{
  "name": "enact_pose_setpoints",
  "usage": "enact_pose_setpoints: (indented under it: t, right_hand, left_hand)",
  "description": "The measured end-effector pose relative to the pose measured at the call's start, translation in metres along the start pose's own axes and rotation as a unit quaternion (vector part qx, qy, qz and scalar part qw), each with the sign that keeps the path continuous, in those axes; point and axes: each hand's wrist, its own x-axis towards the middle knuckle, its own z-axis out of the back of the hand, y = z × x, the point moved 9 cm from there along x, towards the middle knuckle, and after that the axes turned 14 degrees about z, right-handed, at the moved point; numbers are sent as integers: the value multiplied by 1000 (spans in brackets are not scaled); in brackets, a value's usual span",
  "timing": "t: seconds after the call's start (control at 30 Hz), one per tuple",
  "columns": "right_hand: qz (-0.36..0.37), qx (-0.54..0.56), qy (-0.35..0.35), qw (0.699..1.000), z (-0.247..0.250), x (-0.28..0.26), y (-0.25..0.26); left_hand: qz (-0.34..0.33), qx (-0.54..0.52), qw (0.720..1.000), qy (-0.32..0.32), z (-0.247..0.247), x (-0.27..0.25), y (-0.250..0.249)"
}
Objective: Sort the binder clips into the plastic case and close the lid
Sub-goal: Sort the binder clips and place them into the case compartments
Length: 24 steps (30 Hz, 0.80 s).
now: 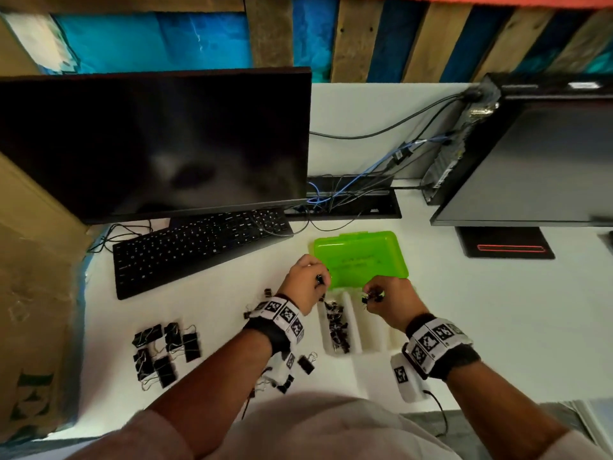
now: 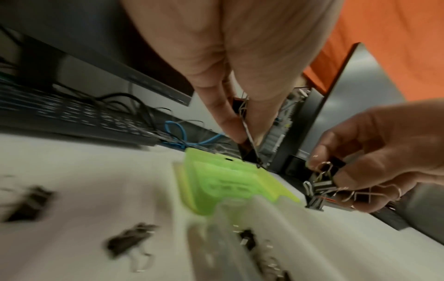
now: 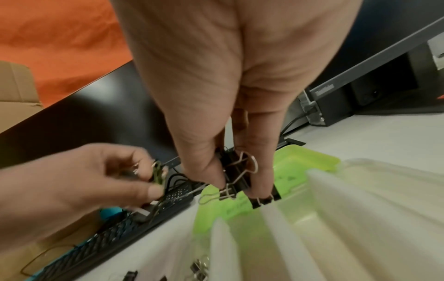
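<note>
I see left hand [image 1: 306,282] pinching small black binder clip [image 2: 248,154]; right hand [image 1: 391,302] gripping clip cluster [image 3: 242,180] over white compartmented plastic case [image 1: 374,340], green lid [image 1: 361,257] open. Risk: tangled wire handles spill clips into wrong compartment.

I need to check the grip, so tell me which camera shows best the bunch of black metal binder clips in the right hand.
The right wrist view: the bunch of black metal binder clips sits sharp and close between thumb and fingers. The left wrist view shows it smaller, at the side. The head view shows only a dark speck under the right hand.
</note>
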Motion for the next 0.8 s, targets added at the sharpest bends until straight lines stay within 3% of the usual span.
enact_pose_setpoints:
  t: [0.17, 0.3, 0.63, 0.8]
  right_hand:
    - [-32, -12, 29, 999, -23, -26, -13]
    - [-10, 6, 29, 999, -34, -39, -9]
    - [66, 8, 59, 996, -38, -56, -1]
    - [95, 39, 33, 994, -33, -53, 0]
  left_hand:
    - [-45, 19, 997, 58, -61, -2, -44]
    - [-27, 25, 997, 66, -93, 0, -41]
    - [31, 132, 987, 88, -105, 3, -28]
    - [9, 105, 992, 72, -91, -1, -34]
